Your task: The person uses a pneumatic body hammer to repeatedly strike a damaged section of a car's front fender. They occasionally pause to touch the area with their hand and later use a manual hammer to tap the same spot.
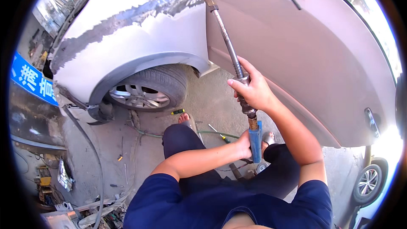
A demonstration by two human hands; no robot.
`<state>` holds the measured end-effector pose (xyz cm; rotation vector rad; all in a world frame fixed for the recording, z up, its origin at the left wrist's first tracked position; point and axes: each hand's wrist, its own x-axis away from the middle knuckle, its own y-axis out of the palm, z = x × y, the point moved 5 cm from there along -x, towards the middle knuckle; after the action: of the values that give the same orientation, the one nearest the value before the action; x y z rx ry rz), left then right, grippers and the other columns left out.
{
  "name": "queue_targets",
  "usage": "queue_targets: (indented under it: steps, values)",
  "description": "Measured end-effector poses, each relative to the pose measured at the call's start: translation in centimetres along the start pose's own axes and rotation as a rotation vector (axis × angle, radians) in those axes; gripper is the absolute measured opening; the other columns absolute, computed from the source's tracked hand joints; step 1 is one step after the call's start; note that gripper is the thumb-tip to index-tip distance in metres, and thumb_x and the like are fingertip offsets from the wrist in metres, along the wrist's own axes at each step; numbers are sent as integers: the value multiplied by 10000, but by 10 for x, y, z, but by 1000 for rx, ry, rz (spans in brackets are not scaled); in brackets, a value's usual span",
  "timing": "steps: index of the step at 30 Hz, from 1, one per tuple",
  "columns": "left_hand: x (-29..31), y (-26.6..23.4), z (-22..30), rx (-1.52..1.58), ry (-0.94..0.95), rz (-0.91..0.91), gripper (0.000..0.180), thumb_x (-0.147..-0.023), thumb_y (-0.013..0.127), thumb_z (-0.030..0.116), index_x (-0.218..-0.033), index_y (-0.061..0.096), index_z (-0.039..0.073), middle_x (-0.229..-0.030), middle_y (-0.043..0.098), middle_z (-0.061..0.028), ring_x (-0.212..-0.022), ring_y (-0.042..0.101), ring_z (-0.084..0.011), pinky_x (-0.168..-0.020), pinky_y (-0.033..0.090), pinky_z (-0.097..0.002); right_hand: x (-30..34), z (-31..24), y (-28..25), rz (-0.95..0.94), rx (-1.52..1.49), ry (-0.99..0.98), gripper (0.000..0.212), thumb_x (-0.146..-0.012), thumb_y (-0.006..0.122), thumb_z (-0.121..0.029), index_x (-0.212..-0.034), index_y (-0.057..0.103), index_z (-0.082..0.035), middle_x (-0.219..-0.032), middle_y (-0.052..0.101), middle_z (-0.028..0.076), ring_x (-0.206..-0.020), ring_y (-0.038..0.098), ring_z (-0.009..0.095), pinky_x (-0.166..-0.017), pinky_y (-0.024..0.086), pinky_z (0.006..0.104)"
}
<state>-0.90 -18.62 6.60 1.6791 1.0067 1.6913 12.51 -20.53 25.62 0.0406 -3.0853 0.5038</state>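
Observation:
A slide-hammer dent puller (227, 42) with a long metal rod and a blue handle (255, 143) runs from my lap up to the car. Its tip meets the rear edge of the white fender (178, 29), beside the door gap. My right hand (257, 90) is wrapped round the sliding weight partway along the rod, thumb and forefinger stretched along it. Lower down, my left hand (244, 145) is closed on the blue handle, its fingers partly hidden. A rough grey strip of bare metal (131, 15) crosses the fender above the wheel arch.
The car door (288, 55) stands at the right. Below the fender is the tyre (169, 85). Screwdrivers (178, 111) and other small tools lie on the concrete floor. A hose (91, 144) runs down at left, near scrap parts (46, 182). Another car's wheel (368, 182) shows at right.

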Motion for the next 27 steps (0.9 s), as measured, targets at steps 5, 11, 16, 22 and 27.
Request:
queue_targets:
  steps: [5, 11, 16, 22, 27]
  values:
    - [5, 1, 5, 76, -31, 133, 432, -934, 402, 478, -830, 626, 123, -591, 573, -52, -472, 535, -176, -471, 432, -273, -8, 24, 6, 24, -100, 48, 704, -832, 705, -163, -1430, 353, -44, -682, 554, 7, -587, 579, 92, -546, 495, 261]
    - [22, 5, 11, 217, -17, 10, 291, -868, 574, 411, -845, 587, 122, -775, 577, -78, -676, 572, -237, -598, 498, -362, 25, 23, 0, 86, -148, -66, 698, -830, 698, -110, -1427, 341, -45, -773, 588, 43, -664, 606, 113, -621, 501, 259]
    - [34, -9, 26, 27, 187, 113, 264, -868, 598, 388, -795, 557, 137, -723, 546, -22, -663, 546, -198, -606, 482, -365, 59, 12, 1, 27, -283, -153, 623, -830, 656, -67, -1384, 371, -61, -863, 589, 68, -775, 613, 128, -725, 512, 290]
    - [16, -39, 32, -81, 335, 159, 226, -903, 556, 379, -840, 584, 163, -727, 589, 2, -656, 578, -172, -586, 479, -343, 84, -7, 1, 36, -298, -251, 612, -842, 640, -56, -1381, 351, -64, -919, 575, 71, -793, 600, 129, -735, 518, 298]
    - [-9, -43, 28, 2, 347, 25, 234, -884, 565, 376, -810, 554, 155, -671, 523, -15, -630, 566, -212, -568, 506, -380, 63, -37, -1, 15, -63, -390, 642, -819, 656, -41, -1380, 345, -41, -905, 577, 58, -796, 576, 118, -736, 486, 263]
